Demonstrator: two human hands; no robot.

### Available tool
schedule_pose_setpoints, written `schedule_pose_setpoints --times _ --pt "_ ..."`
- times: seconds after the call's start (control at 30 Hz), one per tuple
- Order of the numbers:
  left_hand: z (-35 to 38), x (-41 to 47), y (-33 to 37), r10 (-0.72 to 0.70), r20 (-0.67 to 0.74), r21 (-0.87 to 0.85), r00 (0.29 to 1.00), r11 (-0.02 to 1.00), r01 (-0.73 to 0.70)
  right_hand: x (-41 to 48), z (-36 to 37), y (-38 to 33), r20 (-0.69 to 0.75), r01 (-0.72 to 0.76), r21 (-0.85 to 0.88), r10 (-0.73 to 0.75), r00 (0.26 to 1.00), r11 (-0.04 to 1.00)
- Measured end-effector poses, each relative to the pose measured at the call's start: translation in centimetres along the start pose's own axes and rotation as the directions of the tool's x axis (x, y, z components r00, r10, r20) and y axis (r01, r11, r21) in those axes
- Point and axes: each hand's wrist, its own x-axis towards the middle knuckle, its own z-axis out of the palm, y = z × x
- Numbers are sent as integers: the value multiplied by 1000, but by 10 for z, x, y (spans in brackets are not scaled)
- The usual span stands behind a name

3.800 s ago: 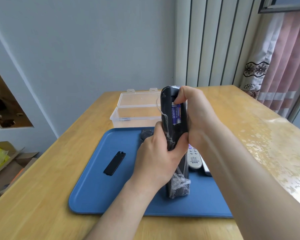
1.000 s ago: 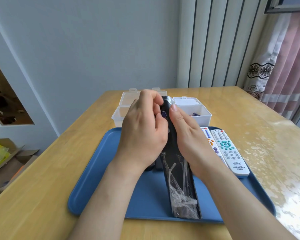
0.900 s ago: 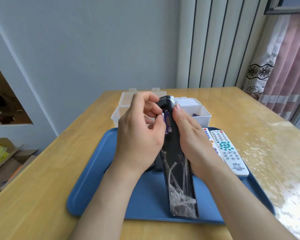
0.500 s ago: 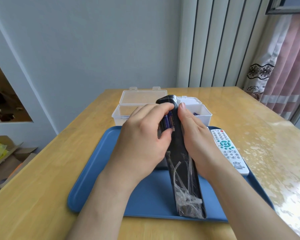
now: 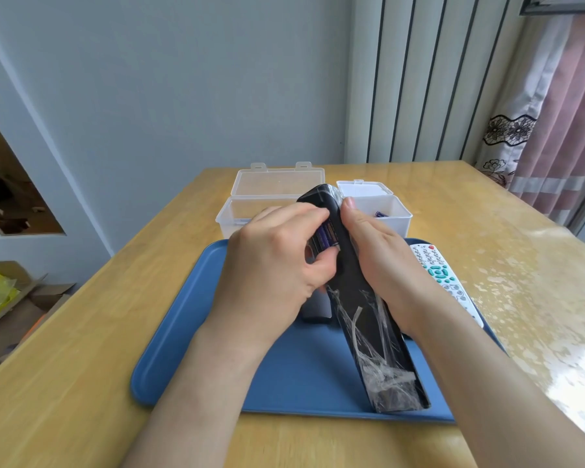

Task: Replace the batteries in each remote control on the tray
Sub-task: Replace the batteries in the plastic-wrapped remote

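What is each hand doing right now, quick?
Left hand: pinching a purple battery at the black remote.
Right hand: gripping the black remote.

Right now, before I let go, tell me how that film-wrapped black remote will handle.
Probably stiff: the black remote looks straight, propped on one end on the tray. Likely slippery: loose plastic film wrinkles around its lower half. Apt to tip if released: it leans, tall and narrow, held by the right hand while the left hand pinches its battery.

Remote (image 5: 443, 282) on tray's (image 5: 190, 332) right side, box (image 5: 397, 228) behind tray — battery (image 5: 381, 214), perhaps, inside
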Motion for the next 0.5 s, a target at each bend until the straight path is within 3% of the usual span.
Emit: schedule_pose_setpoints --times 0.17,0.33,0.5 --pt "5 -2 0 29 -38 34 999 999 -28 1 1 -1 -9 -23 23 24 1000 999" --pt "10 4 -6 -7 -219 69 976 997 22 3 8 1 17 -19 -1 19 1000 1000" --pt "18 -7 -1 -169 -115 -193 979 970 145 3 4 3 -91 -63 83 71 993 994"
